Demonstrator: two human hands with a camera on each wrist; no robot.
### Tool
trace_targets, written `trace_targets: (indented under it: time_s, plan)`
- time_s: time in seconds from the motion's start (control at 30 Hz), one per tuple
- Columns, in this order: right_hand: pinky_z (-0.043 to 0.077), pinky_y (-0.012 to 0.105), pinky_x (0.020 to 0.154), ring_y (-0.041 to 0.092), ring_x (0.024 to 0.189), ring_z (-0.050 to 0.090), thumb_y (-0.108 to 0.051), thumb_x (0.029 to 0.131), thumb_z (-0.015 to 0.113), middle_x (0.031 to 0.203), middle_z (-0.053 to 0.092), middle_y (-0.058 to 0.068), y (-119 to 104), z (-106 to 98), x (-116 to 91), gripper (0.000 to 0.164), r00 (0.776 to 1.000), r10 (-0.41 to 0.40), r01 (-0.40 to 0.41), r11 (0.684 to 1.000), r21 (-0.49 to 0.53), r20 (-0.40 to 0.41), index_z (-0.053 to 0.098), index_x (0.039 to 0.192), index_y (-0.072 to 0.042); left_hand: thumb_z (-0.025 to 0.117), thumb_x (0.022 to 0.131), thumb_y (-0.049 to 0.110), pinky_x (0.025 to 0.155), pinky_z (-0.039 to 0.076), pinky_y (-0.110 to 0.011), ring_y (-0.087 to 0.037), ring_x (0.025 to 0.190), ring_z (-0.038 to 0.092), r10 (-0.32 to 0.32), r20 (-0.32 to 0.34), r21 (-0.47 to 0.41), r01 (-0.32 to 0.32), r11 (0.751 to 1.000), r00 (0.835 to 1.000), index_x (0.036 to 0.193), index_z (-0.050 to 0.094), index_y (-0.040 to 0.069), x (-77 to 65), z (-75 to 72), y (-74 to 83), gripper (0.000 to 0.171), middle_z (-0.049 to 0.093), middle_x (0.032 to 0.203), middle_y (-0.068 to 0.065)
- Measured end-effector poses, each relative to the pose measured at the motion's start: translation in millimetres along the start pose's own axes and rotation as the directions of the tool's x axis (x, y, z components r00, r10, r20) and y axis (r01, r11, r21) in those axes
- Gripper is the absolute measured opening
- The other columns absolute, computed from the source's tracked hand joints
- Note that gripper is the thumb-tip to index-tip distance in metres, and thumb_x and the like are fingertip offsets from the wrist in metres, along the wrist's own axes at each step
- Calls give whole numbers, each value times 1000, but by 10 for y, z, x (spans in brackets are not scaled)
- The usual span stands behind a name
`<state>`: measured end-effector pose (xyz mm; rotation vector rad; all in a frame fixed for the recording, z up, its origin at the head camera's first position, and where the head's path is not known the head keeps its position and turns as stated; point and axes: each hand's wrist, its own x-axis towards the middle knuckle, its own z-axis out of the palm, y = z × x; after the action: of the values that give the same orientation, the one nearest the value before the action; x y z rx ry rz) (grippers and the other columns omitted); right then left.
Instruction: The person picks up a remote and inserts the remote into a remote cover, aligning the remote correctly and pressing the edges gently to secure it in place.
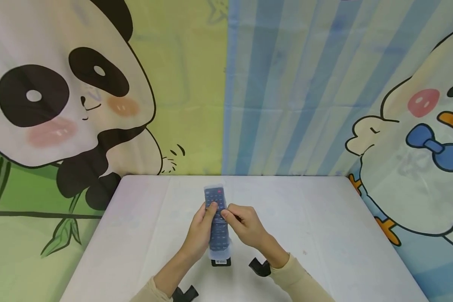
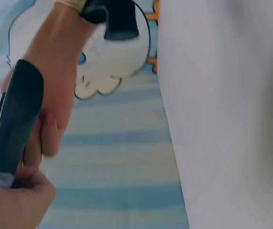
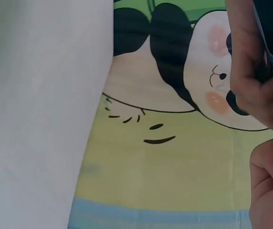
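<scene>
A remote control in a thin translucent sleeve stands upright in the head view, keys facing me, with a red button near the top. Its black lower end sticks out below the sleeve. My left hand grips its left side, thumb lying across the keys. At the right edge, my right hand has its fingers curled, and thumb and forefinger pinch the sleeved edge. The left wrist view shows the remote's dark back between both hands. In the right wrist view, the right hand sits just below the left hand.
A white table lies under the hands. Behind and beside it hang printed cloths with a panda and a white duck. Black wrist mounts are strapped near both beige sleeve cuffs.
</scene>
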<state>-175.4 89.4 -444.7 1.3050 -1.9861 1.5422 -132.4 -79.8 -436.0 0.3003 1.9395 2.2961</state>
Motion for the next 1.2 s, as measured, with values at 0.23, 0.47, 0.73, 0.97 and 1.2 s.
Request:
trace_targets:
  time_s: [0.23, 0.47, 0.73, 0.97, 1.2]
  plan:
    - [25, 20, 43, 3, 50, 29, 19, 93, 53, 56, 35, 0, 69, -85, 2, 38, 996, 74, -72, 997, 31, -41, 46, 72, -12, 42, 110, 30, 70, 57, -31, -16, 84, 67, 4, 195, 383, -80, 920, 981, 132, 55, 1, -39, -179, -129, 38, 69, 101, -7]
    - [24, 20, 43, 0, 52, 27, 11, 97, 55, 57, 32, -3, 62, -49, 54, 36, 995, 29, -39, 993, -108, -96, 45, 71, -12, 45, 109, 33, 56, 57, -35, -19, 62, 66, 78, 73, 340, -98, 935, 994, 107, 65, -2, -61, -73, -130, 40, 66, 76, -4]
    - [24, 15, 42, -2, 52, 26, -9, 106, 48, 57, 32, -5, -44, -79, 62, 36, 993, -116, 106, 959, -264, -20, 41, 71, -14, 50, 107, 33, 52, 56, -33, -18, 59, 65, 90, 8, 337, -88, 937, 996, 102, 67, -3, -61, -44, -58, 40, 67, 73, -3]
    - [26, 23, 41, 7, 48, 30, 2, 102, 54, 56, 34, 1, -56, -115, 27, 29, 989, 143, -148, 977, 152, 44, 53, 74, -9, 46, 108, 32, 53, 56, -33, -14, 59, 65, 106, 91, 441, -135, 887, 990, 112, 63, 0, -98, -78, 5, 37, 66, 75, 1]
    - [27, 27, 47, 12, 50, 30, -16, 104, 57, 60, 39, -4, 34, -233, -44, 33, 910, 297, -406, 785, 469, 291, 55, 78, 3, 46, 109, 25, 57, 56, -31, -10, 64, 65, 91, 287, 497, -229, 837, 954, 124, 60, 0, -111, -159, 48, 32, 68, 80, 3]
